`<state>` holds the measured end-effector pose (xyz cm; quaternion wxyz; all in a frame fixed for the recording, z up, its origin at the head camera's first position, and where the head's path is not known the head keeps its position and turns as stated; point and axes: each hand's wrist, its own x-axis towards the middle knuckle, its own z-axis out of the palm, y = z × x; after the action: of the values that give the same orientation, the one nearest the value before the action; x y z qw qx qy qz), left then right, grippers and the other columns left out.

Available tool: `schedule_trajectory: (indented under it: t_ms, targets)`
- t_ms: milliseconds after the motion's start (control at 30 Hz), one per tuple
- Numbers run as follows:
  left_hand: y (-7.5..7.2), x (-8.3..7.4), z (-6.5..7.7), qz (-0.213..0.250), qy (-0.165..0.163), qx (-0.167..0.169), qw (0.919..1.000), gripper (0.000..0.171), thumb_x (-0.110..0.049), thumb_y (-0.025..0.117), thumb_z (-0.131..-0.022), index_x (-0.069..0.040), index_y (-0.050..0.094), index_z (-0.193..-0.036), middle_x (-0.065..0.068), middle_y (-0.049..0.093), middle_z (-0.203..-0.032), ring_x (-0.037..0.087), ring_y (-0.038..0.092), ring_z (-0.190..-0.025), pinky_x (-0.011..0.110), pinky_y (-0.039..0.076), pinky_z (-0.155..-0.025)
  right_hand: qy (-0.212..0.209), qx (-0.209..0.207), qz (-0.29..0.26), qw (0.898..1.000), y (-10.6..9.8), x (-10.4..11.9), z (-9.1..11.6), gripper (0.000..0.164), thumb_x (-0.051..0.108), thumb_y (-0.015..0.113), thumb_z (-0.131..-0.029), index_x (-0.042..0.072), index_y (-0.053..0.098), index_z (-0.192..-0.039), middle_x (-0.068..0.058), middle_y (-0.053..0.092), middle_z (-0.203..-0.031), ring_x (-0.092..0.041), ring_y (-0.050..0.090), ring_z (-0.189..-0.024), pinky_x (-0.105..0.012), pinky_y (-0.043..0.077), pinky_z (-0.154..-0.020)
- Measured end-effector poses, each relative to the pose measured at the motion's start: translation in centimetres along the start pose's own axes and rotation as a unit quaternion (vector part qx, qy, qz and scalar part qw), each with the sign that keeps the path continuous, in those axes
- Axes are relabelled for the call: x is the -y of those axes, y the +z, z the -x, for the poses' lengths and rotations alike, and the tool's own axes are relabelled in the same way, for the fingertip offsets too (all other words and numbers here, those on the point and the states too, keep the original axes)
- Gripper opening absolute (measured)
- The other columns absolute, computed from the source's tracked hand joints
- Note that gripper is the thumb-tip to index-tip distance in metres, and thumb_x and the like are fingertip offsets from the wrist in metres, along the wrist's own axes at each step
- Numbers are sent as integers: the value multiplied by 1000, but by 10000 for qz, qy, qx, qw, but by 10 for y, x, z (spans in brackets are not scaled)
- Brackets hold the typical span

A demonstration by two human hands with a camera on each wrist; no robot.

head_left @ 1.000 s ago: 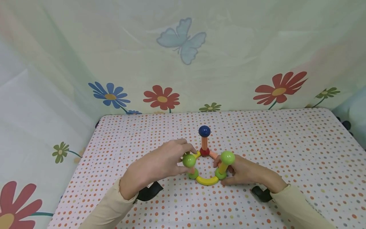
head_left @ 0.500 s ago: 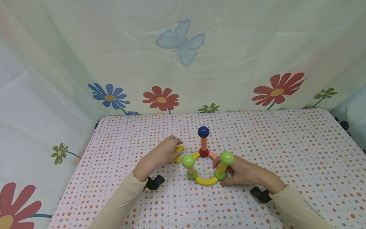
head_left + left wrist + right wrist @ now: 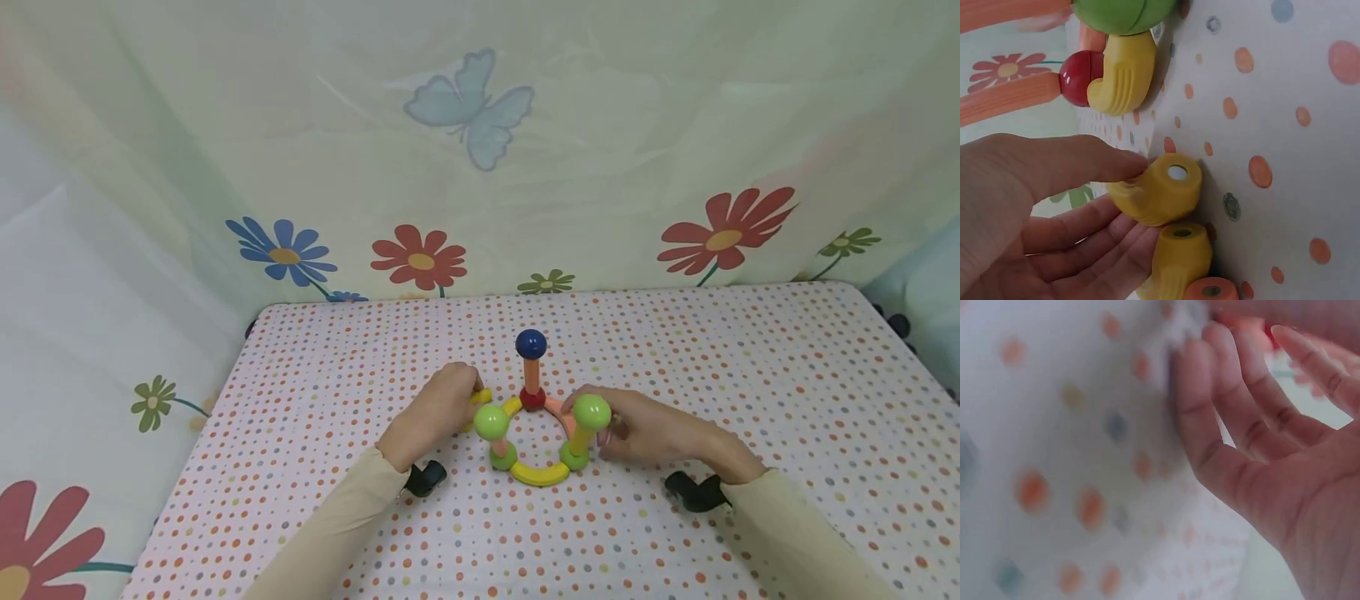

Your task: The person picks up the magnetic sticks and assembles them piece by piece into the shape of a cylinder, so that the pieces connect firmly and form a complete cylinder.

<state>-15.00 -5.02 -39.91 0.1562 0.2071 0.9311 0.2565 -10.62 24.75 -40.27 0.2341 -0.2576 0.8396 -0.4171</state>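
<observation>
In the left wrist view, my left hand (image 3: 1079, 181) pinches a yellow curved magnetic stick (image 3: 1169, 200) between thumb and fingers. Beside it lie another yellow stick (image 3: 1180, 262) and an orange piece (image 3: 1211, 291), both partly hidden. To the right stands a ring of curved sticks, with a yellow one (image 3: 540, 475) in front. Uprights rise from its three ball joints, topped by a blue ball (image 3: 531, 343), a left green ball (image 3: 491, 422) and a right green ball (image 3: 592, 412). My right hand (image 3: 648, 427) is at the ring's right side, fingers loosely bent, gripping nothing visible.
A dotted cloth covers the table (image 3: 735, 358). Behind it hangs a curtain (image 3: 600, 150) printed with flowers and a butterfly. Black wrist straps (image 3: 697, 492) show below the sleeves.
My left hand has left the left green ball, moved left to the loose yellow pieces and taken one. My right hand has let go of the ring's right joint and shifted slightly back.
</observation>
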Motion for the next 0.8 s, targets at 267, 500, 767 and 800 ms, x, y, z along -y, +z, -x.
schedule_trajectory:
  t_ms: [267,500,767,800]
  targets:
    - [-12,6,0,1339,224,-427,9898,20,-9,75,-97,0,64,-112,8,68,-95,15,62,-79,23,53,-62,-448,-1386,785,9862,-49,39,-13,37,4,72,-98,2,62,-133,-15,62,-128,-25,64,-107,-46,57,-90]
    - [-32,-3,3,2656,202,-78,9638,35,-19,80,-95,-2,70,-123,11,69,-107,18,71,-84,44,62,-75,-928,-987,1421,9805,-59,85,-44,45,17,82,-93,8,68,-134,-8,66,-130,-29,64,-113,-52,56,-93]
    - [-46,-11,4,3180,396,69,9472,33,-19,80,-95,0,72,-121,10,72,-99,21,71,-72,49,62,-77,-1033,-642,1807,9760,-53,93,-60,38,7,83,-89,2,73,-125,-5,68,-113,-22,72,-98,-44,61,-88]
    - [-48,-12,5,3174,396,27,9475,33,-20,80,-94,-1,72,-120,9,73,-98,21,71,-71,49,62,-76,-1041,-659,1763,9766,-52,93,-61,38,6,84,-89,2,73,-125,-5,69,-113,-22,72,-98,-44,60,-88]
